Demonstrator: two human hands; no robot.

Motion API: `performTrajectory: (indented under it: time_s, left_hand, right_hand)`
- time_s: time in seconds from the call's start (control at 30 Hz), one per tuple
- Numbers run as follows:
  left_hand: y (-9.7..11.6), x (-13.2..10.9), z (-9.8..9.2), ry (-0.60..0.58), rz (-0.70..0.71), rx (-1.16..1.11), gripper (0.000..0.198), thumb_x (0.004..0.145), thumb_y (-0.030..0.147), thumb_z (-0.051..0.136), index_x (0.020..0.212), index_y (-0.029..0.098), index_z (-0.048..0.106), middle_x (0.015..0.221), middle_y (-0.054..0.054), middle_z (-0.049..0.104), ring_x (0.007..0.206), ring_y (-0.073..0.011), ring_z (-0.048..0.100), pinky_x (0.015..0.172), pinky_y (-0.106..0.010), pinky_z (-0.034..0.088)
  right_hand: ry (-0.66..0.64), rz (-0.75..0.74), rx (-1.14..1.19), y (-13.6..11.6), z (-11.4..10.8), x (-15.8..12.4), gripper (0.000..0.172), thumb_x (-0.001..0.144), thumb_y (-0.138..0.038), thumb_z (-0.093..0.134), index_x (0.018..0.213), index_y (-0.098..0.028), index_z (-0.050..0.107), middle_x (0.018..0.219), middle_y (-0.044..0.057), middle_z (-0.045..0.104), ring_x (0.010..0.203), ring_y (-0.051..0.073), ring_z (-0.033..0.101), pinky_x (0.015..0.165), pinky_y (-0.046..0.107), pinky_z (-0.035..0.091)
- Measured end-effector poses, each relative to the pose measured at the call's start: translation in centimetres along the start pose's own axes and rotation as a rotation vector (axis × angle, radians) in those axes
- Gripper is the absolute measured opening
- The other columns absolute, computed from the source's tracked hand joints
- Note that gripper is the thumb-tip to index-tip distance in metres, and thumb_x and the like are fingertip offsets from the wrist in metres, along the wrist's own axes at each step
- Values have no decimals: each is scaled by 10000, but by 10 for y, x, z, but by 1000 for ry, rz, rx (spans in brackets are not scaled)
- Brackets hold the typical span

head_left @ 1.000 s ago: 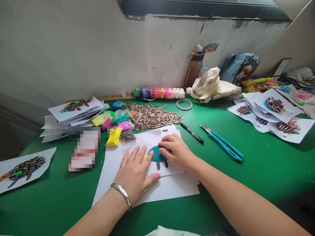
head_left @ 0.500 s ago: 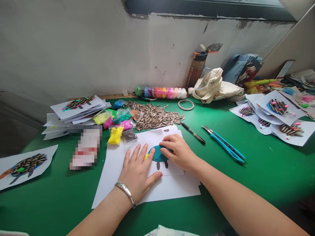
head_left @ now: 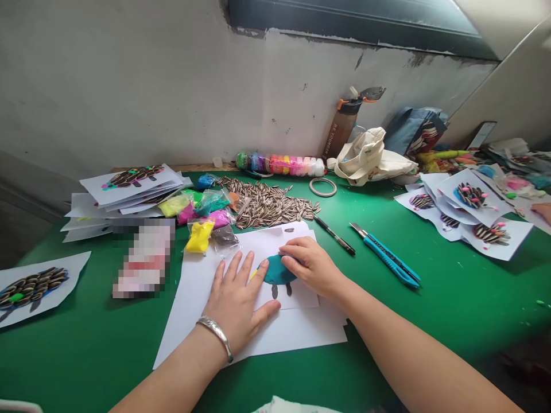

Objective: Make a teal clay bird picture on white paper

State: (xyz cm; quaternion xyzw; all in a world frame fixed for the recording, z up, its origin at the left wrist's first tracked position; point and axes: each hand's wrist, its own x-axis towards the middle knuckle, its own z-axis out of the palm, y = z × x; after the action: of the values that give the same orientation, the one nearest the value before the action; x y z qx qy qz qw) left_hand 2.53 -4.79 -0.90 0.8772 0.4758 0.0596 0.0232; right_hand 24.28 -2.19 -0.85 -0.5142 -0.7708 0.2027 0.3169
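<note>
A flat oval of blue modelling clay (head_left: 275, 271) lies on a small white sheet, with two dark sunflower seeds (head_left: 274, 291) just below it like legs. My left hand (head_left: 238, 291), wearing a silver bangle, rests flat with fingers spread on the paper; its index fingertip touches the clay's left edge. A bit of yellow clay (head_left: 253, 275) shows beside that finger. My right hand (head_left: 313, 268) is curled, its bent fingertips pressed on the clay's upper right part and covering that side. One loose seed (head_left: 289, 230) sits near the sheet's top. Larger white paper (head_left: 193, 327) lies underneath.
Behind the paper are a seed pile (head_left: 271, 203) and bagged clay (head_left: 199, 237). A pen (head_left: 334, 235), a blue utility knife (head_left: 387, 257) and a tape roll (head_left: 322, 187) lie rightward. Finished seed pictures (head_left: 129, 182) are stacked left, others (head_left: 471, 201) right. A person's hand (head_left: 543, 211) shows far right.
The view has shifted slightly, and a person's hand now shows at the far right edge. Both my hands keep nearly the same place on the paper and clay.
</note>
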Motion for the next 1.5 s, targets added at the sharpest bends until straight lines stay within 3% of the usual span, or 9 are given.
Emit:
performTrajectory:
  time_s: [0.13, 0.27, 0.57, 0.7, 0.87, 1.03, 1.17, 1.3, 1.5]
  left_hand:
    - [-1, -1, 0, 37, 7, -26, 681, 860, 546, 518, 1445, 221, 387, 1505, -148, 367, 1396, -377, 273, 1108, -602, 192]
    - [-6, -4, -1, 98, 7, -74, 738, 870, 536, 511, 1488, 204, 282, 1520, -153, 336, 1402, -359, 268, 1092, -582, 259]
    - [-13, -6, -7, 75, -13, -84, 573, 864, 420, 561, 1383, 195, 470, 1460, -142, 438, 1370, -365, 332, 1070, -609, 311]
    - [-12, -6, -13, 168, 25, -106, 455, 891, 319, 527, 1322, 173, 540, 1399, -135, 510, 1338, -368, 378, 1050, -608, 357]
    - [-7, -9, -24, 311, 138, -200, 295, 921, 195, 485, 1168, 146, 639, 1236, -111, 634, 1258, -302, 478, 1068, -529, 396]
    - [-1, -11, -25, 279, 270, -284, 245, 945, 180, 452, 1058, 155, 667, 1087, -83, 695, 1117, -265, 583, 989, -478, 486]
    - [0, -12, -25, 235, 284, -302, 257, 957, 181, 422, 1037, 167, 666, 1072, -75, 694, 1118, -263, 580, 1002, -487, 470]
    - [0, -14, -23, 191, 293, -304, 259, 959, 181, 418, 1053, 177, 660, 1125, -76, 680, 1177, -267, 547, 1041, -498, 430]
    - [7, -16, -16, 76, 293, -278, 324, 944, 274, 480, 1252, 247, 575, 1349, -66, 569, 1315, -299, 429, 1082, -552, 352]
  right_hand:
    - [66, 62, 53, 8, -12, 9, 240, 895, -239, 542, 1085, -220, 688, 1038, 61, 680, 893, 179, 634, 790, 312, 513]
    - [102, 46, -175, 22, -21, 28, 265, 883, -168, 505, 1056, -221, 699, 978, 50, 680, 820, 165, 630, 716, 281, 503]
    - [62, -55, -358, 45, 5, 50, 254, 874, -120, 468, 857, -186, 713, 870, 88, 634, 868, 218, 553, 807, 338, 435]
    - [83, -52, -379, 43, 2, 50, 246, 903, -125, 425, 884, -171, 666, 883, 103, 604, 858, 225, 538, 785, 338, 433]
    - [131, -16, -288, 13, -21, 27, 234, 966, -200, 367, 981, -203, 601, 914, 75, 613, 821, 193, 562, 706, 293, 447]
    - [-187, -45, 53, -22, -29, -4, 192, 966, -232, 433, 942, -231, 623, 803, 14, 645, 731, 149, 587, 638, 251, 462]
    - [-268, -50, 103, -32, -26, -12, 189, 960, -189, 443, 982, -247, 621, 822, 0, 658, 736, 142, 597, 648, 250, 470]
    - [-256, -25, 75, -33, -31, -22, 165, 953, -182, 454, 947, -248, 606, 792, 4, 633, 711, 148, 579, 625, 262, 456]
    - [-96, 39, 108, -28, -19, -55, 159, 956, -176, 443, 946, -236, 590, 880, 44, 619, 802, 162, 584, 684, 278, 485]
